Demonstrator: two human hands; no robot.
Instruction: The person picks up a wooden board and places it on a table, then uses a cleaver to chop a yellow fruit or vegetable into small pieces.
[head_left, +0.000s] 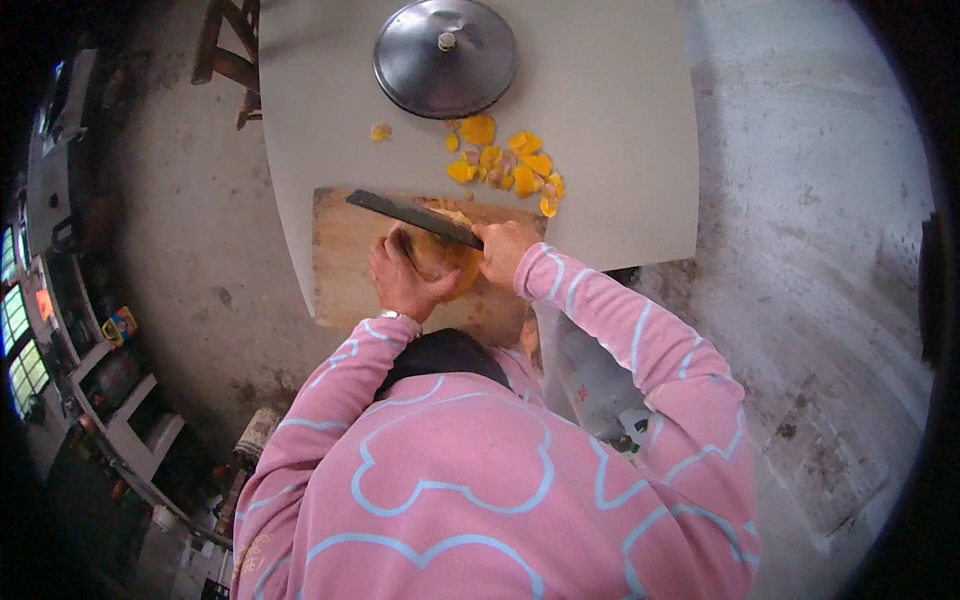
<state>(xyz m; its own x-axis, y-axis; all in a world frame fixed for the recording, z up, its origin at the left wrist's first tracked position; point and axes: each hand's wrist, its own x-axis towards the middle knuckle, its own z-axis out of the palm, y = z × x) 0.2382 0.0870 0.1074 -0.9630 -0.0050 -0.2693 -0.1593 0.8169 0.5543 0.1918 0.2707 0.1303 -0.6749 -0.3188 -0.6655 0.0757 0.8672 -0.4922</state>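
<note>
A wooden cutting board (349, 270) lies at the table's near edge. On it rests a rounded yellow-orange vegetable or fruit (465, 270), possibly a pumpkin. My left hand (409, 277) grips its left side, thumb across the near face. The handle of a wide-bladed knife (420, 217) is in my right hand (506, 247); the dark blade points left, over the far part of the yellow piece. Whether the edge touches it I cannot tell. Beyond the board lie several cut orange pieces and peelings (523, 180), and one small scrap (381, 132) sits apart to their left.
A round metal lid (446, 67) with a pale knob lies at the far side of the table (622, 150). A wooden stool or chair (232, 64) stands beyond the table's left edge. A translucent plastic bag (592, 367) hangs below the near edge at right.
</note>
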